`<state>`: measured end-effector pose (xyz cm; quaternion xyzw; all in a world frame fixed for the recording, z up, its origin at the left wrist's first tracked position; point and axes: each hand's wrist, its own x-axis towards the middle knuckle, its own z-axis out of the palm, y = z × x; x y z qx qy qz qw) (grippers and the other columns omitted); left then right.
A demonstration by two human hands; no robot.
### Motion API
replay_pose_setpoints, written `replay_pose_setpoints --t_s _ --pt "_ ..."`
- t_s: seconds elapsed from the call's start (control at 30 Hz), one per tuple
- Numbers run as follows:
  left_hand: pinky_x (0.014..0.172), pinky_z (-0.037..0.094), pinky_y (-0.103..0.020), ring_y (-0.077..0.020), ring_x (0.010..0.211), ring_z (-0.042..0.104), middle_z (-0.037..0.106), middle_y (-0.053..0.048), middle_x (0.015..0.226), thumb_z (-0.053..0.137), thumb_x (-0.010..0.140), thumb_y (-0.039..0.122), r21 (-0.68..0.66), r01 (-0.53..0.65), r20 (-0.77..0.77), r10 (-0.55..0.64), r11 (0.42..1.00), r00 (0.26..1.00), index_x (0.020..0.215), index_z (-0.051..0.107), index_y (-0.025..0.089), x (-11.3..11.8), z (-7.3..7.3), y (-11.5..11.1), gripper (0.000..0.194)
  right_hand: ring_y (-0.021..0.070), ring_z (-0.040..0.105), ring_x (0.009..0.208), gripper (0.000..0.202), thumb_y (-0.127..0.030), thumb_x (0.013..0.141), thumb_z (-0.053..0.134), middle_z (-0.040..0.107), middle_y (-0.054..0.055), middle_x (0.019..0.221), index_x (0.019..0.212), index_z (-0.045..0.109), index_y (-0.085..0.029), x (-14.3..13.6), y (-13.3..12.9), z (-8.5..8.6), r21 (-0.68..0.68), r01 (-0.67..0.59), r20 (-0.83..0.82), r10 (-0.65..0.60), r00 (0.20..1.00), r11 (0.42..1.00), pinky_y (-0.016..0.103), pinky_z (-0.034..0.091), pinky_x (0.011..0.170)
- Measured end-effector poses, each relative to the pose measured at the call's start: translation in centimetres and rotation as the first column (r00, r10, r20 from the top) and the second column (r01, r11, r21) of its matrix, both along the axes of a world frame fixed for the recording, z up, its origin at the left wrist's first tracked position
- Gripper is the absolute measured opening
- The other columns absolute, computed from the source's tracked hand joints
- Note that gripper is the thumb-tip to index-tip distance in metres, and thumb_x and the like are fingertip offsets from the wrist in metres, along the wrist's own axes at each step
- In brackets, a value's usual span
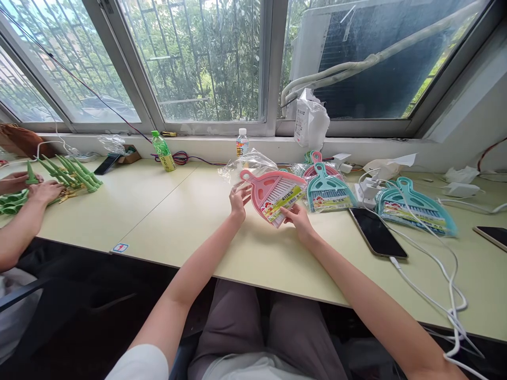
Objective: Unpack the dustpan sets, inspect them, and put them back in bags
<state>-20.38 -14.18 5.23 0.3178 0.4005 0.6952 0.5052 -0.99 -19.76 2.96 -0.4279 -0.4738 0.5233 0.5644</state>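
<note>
A pink dustpan and brush set with a yellow-green printed label is tilted above the table in front of me. My left hand grips its left side near the handle, fingers partly hidden behind it. On the lower right, my right hand pinches the set by the label and bristles. Clear plastic wrap rises behind the pan. Just to the right lies a teal dustpan set, wrapped in plastic, with another pink one partly behind it.
Further right are more teal dustpan sets, a phone, white cables and a power strip. A small bottle and green bottle stand at the back. A co-worker's hands handle green plastic parts at left.
</note>
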Motion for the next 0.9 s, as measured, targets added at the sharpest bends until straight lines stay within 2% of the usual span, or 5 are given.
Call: replay_pose_setpoints --t_s 0.3,0.53,0.7,0.8,0.9 --pt "0.083 0.053 -0.030 -0.0142 0.077 0.069 0.073 -0.009 0.104 0.042 0.095 0.043 -0.133 -0.041 0.072 0.051 0.990 0.996 0.108 0.067 0.017 -0.9 -0.4 0.5 0.038 0.0159 0.059 0.068 0.052 -0.055 0.054 0.083 0.071 0.007 0.089 0.088 0.066 -0.019 0.0 0.0 0.0 0.005 -0.011 0.045 0.011 0.999 1.000 0.027 0.047 0.054" --pt "0.093 0.052 -0.031 -0.0158 0.091 0.071 0.074 -0.008 0.100 0.058 0.088 0.026 -0.065 -0.006 0.132 0.015 0.998 0.991 0.111 0.065 0.015 -1.0 -0.7 1.0 0.026 0.0166 0.061 0.071 0.051 -0.055 0.056 0.082 0.071 0.007 0.092 0.088 0.067 -0.020 0.0 0.0 0.1 0.013 0.000 0.047 -0.001 0.999 1.000 0.026 0.047 0.056" --pt "0.096 0.051 -0.031 -0.0152 0.092 0.071 0.073 -0.006 0.097 0.064 0.077 0.007 -0.084 0.021 0.164 -0.007 0.996 0.986 0.113 0.064 0.016 -1.1 -1.3 1.5 0.037 0.0169 0.061 0.072 0.053 -0.055 0.054 0.082 0.071 0.007 0.094 0.089 0.066 -0.020 -0.1 -0.1 0.2 0.002 0.000 0.039 0.000 0.999 1.000 0.027 0.047 0.056" --pt "0.097 0.052 -0.031 -0.0164 0.099 0.069 0.071 -0.008 0.108 0.065 0.073 0.002 -0.068 0.049 0.159 -0.038 0.996 0.986 0.113 0.064 0.016 -1.5 -1.5 1.7 0.043 0.0172 0.061 0.072 0.053 -0.055 0.054 0.083 0.071 0.007 0.092 0.090 0.066 -0.020 -0.1 -0.1 0.1 0.003 0.008 0.033 -0.008 0.999 1.000 0.027 0.048 0.057" --pt "0.097 0.052 -0.031 -0.0182 0.111 0.065 0.067 -0.006 0.120 0.069 0.066 0.001 -0.008 0.111 0.106 -0.110 0.994 0.988 0.125 0.058 0.023 -1.8 -1.4 1.8 0.064 0.0178 0.061 0.072 0.052 -0.055 0.054 0.083 0.071 0.007 0.092 0.090 0.067 -0.020 -0.1 -0.1 0.0 0.004 0.020 0.035 -0.020 0.999 1.000 0.028 0.049 0.058"
